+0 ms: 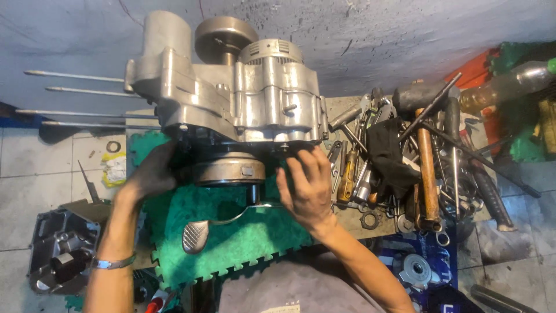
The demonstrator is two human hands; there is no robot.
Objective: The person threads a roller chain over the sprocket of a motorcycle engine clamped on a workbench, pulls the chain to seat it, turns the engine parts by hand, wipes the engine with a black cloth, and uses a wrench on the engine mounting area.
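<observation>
Currently, the left hand (152, 174) lies flat, fingers spread, against the lower left of the engine case (231, 98), which stands on the green mat (231, 232) with four studs (81, 98) pointing to 9 o'clock. The right hand (307, 185), fingers apart, presses the case's lower edge at 5 o'clock, above the kick lever (200, 232). Tools (428, 156) are heaped at 3 o'clock.

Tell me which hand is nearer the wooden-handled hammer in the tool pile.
Right. The right hand rests on the engine case beside the tool pile, near the hammer; the left hand grips the case's far side.
</observation>
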